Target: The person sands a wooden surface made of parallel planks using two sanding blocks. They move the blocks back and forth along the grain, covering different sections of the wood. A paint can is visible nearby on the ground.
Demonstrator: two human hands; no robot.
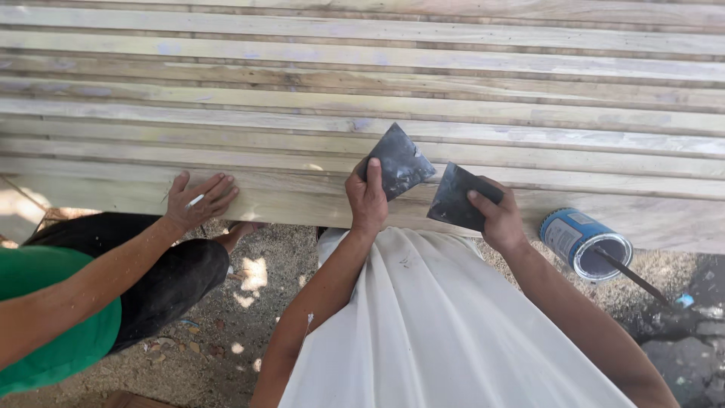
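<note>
My left hand (368,198) grips a dark, flat scraper blade (399,161) and holds it up over the front edge of a stack of pale wooden planks (362,113). My right hand (495,215) grips a second dark scraper blade (455,198) just to the right, its edge close to the first blade. Both blades look smeared with grey filler. My white garment (438,317) fills the lower middle.
A blue tin (583,240) lies on its side at the right, a thin stick (630,276) poking out of it. Another person in a green top (53,317) crouches at the left, one hand (200,200) on the plank edge with a small white piece between the fingers. Gravel ground lies below.
</note>
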